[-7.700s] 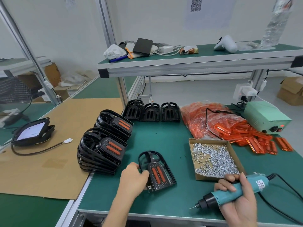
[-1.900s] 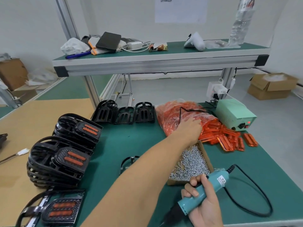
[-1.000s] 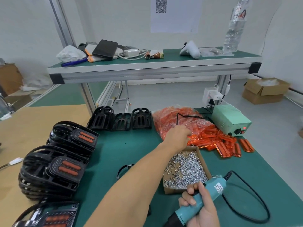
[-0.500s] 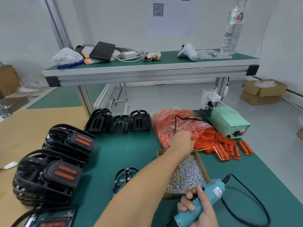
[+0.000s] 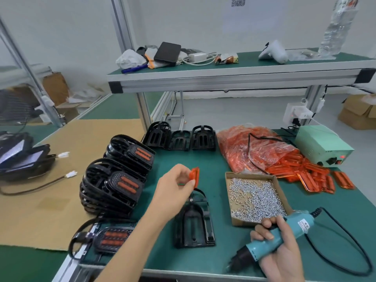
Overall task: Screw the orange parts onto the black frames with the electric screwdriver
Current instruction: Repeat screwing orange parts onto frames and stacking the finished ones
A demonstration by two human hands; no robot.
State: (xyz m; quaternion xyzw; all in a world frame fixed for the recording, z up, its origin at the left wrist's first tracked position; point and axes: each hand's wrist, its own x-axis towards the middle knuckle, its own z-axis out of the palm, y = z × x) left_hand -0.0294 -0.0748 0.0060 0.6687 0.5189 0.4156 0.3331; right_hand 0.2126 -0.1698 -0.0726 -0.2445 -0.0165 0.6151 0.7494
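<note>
My left hand (image 5: 175, 187) pinches one orange part (image 5: 194, 177) on edge, held in the air just above the far end of a bare black frame (image 5: 194, 224) that lies flat on the green mat. My right hand (image 5: 278, 253) grips the teal electric screwdriver (image 5: 272, 239) at the table's front right, its black tip pointing down and left, apart from the frame. A cardboard tray of screws (image 5: 254, 197) sits right of the frame. More orange parts (image 5: 313, 176) lie loose beside a plastic bag of orange parts (image 5: 250, 151).
Stacks of finished frames with orange inserts (image 5: 116, 180) stand to the left; one more finished frame (image 5: 109, 239) lies at the front left edge. Three empty frames (image 5: 181, 137) stand at the back. A green power box (image 5: 323, 147) sits far right. The screwdriver cord (image 5: 345, 249) loops at the right.
My left hand has pulled back from the orange pile over the screw tray with one orange part and now holds it above the bare frame. The view has swung left.
</note>
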